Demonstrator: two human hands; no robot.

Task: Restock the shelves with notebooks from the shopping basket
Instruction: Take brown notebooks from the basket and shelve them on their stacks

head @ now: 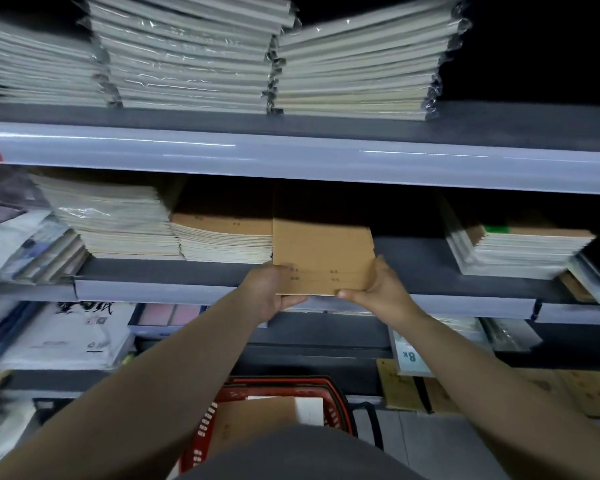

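Head view: I grip brown notebooks (323,251) at the middle shelf's (136,292) near edge. My left hand (267,289) clasps their near-left corner, my right hand (378,289) the near-right. They sit just right of a shelved brown pile (222,240). The red shopping basket (281,381) stands below, near me.

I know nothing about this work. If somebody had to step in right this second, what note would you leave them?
Left hand: grips the near left corner of the notebook bundle.
Right hand: grips its near right corner.
Bundle: far end over the middle shelf, just right of the brown-covered stack; not yet released.
Red basket: low in front of the person, with spare notebooks inside.
Left to do: probably push this bundle in beside the stack, then shelve what is in the basket.
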